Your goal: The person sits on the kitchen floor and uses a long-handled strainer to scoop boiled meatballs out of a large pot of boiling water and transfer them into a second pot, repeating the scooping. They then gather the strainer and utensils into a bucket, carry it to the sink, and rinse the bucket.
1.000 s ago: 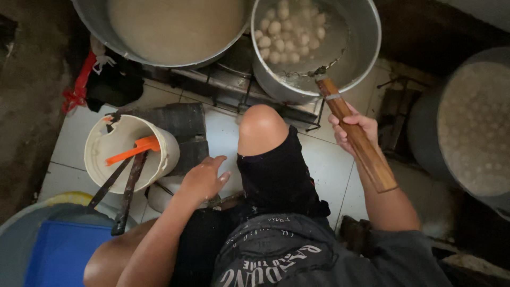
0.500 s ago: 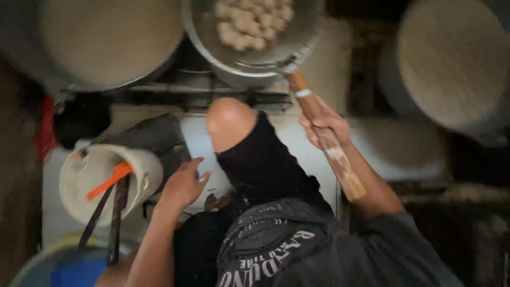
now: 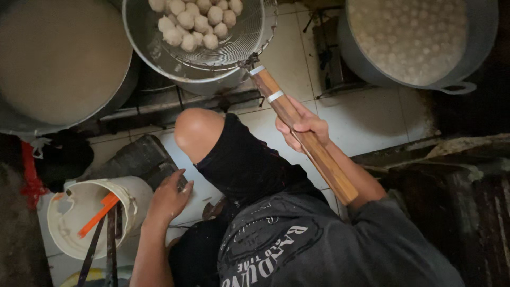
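Right hand (image 3: 304, 127) grips wooden skimmer handle (image 3: 303, 142); left hand (image 3: 169, 199) rests open beside white bucket (image 3: 95, 215).

left hand (image 3: 169, 199) lowered, fingers spread; right hand (image 3: 304, 130) raised, grip closed

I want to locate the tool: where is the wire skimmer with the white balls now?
In the head view, the wire skimmer is at top centre over a metal pot, its wooden handle held by the right hand.

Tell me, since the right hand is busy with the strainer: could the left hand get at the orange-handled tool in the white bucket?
Probably yes. The left hand rests beside the white bucket, palm down and holding nothing, and the orange-handled tool sticks up toward it with nothing between them.
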